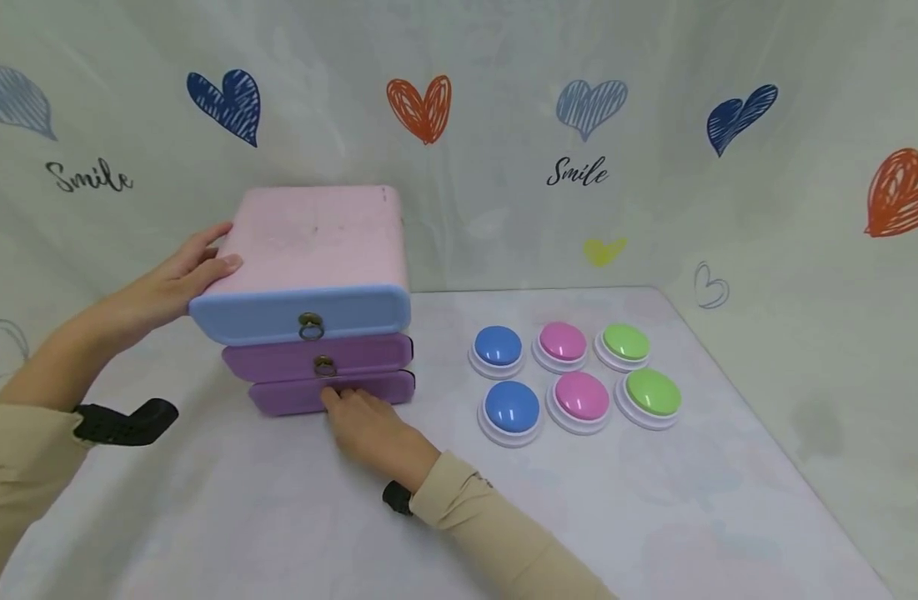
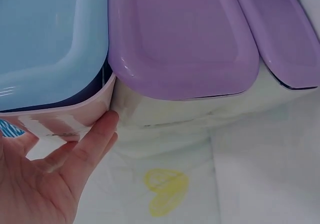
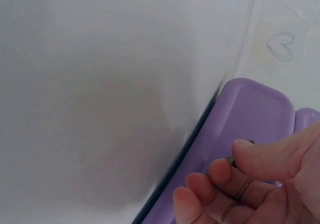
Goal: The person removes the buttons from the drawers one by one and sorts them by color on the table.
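Observation:
In the head view a small pink drawer unit has a blue top drawer above a middle purple drawer and a bottom purple drawer. Brass ring pulls hang on the upper two fronts. My left hand rests on the unit's upper left edge; the left wrist view shows straight fingers touching its pink side. Low at the front, my right hand pinches the bottom drawer's metal ring pull between thumb and index finger. That pull is mostly hidden by the fingers.
Right of the unit, several round push buttons stand in two rows on the white table: blue, pink and green. A cloth backdrop with hearts hangs behind.

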Action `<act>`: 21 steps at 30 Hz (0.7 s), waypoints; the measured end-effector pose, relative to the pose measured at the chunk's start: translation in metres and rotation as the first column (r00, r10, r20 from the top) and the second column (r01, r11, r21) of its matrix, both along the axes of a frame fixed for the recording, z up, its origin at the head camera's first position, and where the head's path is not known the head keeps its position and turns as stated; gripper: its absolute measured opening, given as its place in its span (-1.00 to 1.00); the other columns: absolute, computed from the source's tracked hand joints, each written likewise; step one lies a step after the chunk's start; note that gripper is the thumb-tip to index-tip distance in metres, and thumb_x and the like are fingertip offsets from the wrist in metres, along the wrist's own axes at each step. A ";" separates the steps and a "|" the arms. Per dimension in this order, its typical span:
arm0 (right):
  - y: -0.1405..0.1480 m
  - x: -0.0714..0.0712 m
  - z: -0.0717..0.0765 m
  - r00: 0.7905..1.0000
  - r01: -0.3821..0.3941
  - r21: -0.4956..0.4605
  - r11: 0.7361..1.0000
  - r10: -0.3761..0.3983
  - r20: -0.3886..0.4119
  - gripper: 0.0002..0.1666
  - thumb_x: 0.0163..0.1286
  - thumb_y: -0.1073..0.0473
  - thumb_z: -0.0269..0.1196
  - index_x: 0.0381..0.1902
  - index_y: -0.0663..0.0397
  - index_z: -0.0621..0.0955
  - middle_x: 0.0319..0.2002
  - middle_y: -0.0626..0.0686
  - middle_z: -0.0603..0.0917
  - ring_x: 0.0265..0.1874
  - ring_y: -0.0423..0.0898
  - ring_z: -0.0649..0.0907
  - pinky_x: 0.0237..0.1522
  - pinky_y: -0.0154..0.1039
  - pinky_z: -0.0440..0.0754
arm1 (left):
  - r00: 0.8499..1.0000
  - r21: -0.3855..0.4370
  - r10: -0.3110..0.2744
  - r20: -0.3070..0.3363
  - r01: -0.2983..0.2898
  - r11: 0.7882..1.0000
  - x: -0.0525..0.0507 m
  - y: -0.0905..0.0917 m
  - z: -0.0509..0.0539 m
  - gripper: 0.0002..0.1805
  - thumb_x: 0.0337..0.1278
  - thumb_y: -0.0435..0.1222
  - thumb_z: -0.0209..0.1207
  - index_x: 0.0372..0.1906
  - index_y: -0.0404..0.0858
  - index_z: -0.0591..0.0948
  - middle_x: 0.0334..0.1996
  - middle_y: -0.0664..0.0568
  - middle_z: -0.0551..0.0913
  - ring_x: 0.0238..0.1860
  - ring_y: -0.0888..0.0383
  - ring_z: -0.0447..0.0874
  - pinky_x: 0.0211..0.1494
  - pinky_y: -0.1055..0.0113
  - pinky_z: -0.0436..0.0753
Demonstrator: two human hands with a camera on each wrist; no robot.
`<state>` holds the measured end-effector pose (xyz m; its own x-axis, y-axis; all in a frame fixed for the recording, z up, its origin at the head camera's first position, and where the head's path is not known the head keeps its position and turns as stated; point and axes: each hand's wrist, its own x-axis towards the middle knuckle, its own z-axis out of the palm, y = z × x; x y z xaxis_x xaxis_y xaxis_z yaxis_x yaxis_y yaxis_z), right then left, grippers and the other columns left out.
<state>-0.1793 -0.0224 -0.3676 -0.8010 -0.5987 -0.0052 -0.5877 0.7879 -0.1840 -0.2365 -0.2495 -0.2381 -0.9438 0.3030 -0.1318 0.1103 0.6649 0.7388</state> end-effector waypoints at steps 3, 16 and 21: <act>0.000 0.000 0.001 1.000 0.005 -0.003 1.000 -0.005 0.009 -0.87 0.39 0.28 -0.01 -0.14 0.02 0.43 -0.27 -0.02 0.59 -0.29 -0.14 0.58 -0.39 -0.33 0.55 | 1.000 0.002 -0.001 -0.001 0.001 1.000 0.000 0.001 0.000 -0.24 0.39 0.05 -0.33 0.43 0.07 -0.49 0.42 -0.40 -0.30 0.21 -0.44 0.17 0.15 -0.43 0.18; -0.002 -0.006 -0.001 0.999 -0.013 -0.002 1.000 0.013 0.033 -0.82 0.44 0.26 -0.06 -0.07 0.02 0.43 -0.19 -0.04 0.58 -0.25 -0.17 0.54 -0.28 -0.37 0.53 | 1.000 0.009 0.023 0.008 -0.024 1.000 0.003 -0.002 0.003 -0.25 0.38 0.07 -0.32 0.43 0.12 -0.46 0.44 -0.37 -0.28 0.24 -0.44 0.13 0.14 -0.39 0.22; 0.003 -0.006 -0.005 0.999 -0.054 0.027 0.998 0.053 0.009 -0.83 0.43 0.24 -0.03 -0.07 0.01 0.45 -0.17 -0.05 0.57 -0.23 -0.18 0.53 -0.18 -0.39 0.51 | 0.995 0.062 0.070 0.065 -0.074 0.995 0.007 -0.004 0.001 -0.26 0.35 0.14 -0.30 0.42 0.22 -0.43 0.47 -0.24 -0.32 0.32 -0.40 0.01 0.22 -0.39 0.10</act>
<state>-0.1851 -0.0198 -0.3727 -0.7676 -0.6403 -0.0284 -0.6277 0.7600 -0.1684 -0.2295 -0.2540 -0.2372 -0.9539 0.2448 -0.1740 0.0162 0.6205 0.7841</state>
